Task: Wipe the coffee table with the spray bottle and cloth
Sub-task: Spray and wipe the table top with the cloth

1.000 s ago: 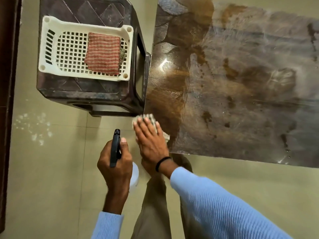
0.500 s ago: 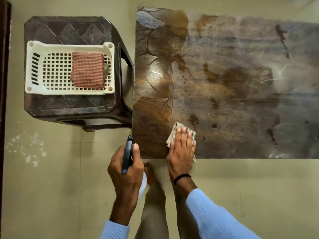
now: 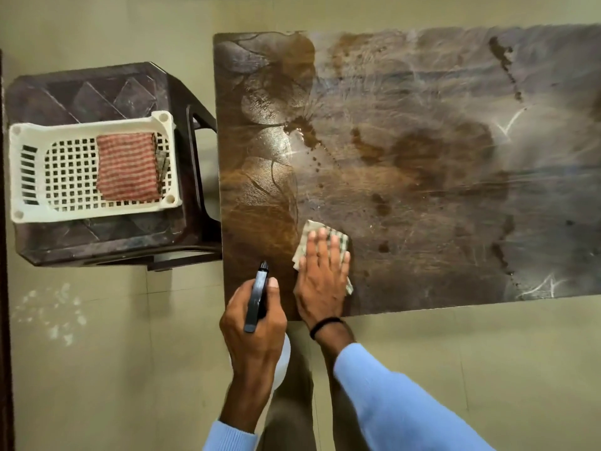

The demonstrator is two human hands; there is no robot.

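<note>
The coffee table [image 3: 422,174] has a glossy brown patterned top with wet smears and dark spots. My right hand [image 3: 322,275] lies flat on a pale checked cloth [image 3: 312,231], pressing it onto the table near its front left corner. My left hand [image 3: 253,327] is wrapped around the spray bottle [image 3: 257,297], whose black head points away from me over the table's front left edge. The bottle's white body shows only a little below that hand.
A dark plastic stool [image 3: 107,242] stands against the table's left end. On it sits a white lattice basket [image 3: 32,203] with a folded red striped cloth [image 3: 128,166]. Beige tiled floor surrounds everything; my legs are under the front edge.
My right hand has slid the cloth from the table's front left corner farther onto the top and to the right. The left hand with the bottle has moved up to the table edge.
</note>
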